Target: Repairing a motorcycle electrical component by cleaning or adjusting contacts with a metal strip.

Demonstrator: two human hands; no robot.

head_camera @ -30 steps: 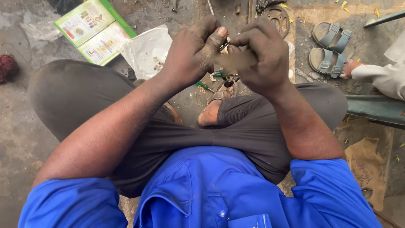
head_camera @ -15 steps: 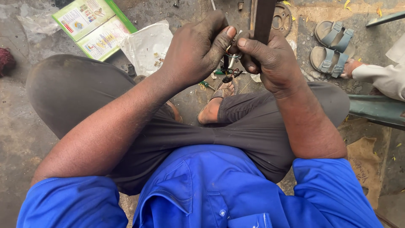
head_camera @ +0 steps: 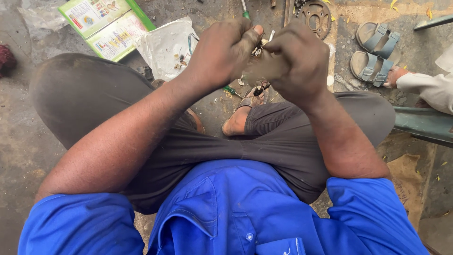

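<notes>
- Left hand: fingers curled shut, thumb tip raised, pinching a small metal part from the left; it is held above the lap.
- Right hand: closed into a loose fist against the same part from the right; its fingers are motion-blurred, so the exact grip cannot be told.
- Part: small, metallic, mostly hidden between the two hands, which touch each other around it.
- Legs: crossed in dark trousers, one bare foot showing below the hands.
- Shirt: blue, at the lower edge of the view.
- Floor: bare, dusty concrete.
- Plastic bag: clear, lying on the floor just left of the left hand, with small parts inside.
- Green booklet: lying near the bag, at upper left.
- Sprocket: rusty, on the floor beyond the right hand.
- Sandals: a grey pair at upper right, beside another person's hand and pale sleeve.
</notes>
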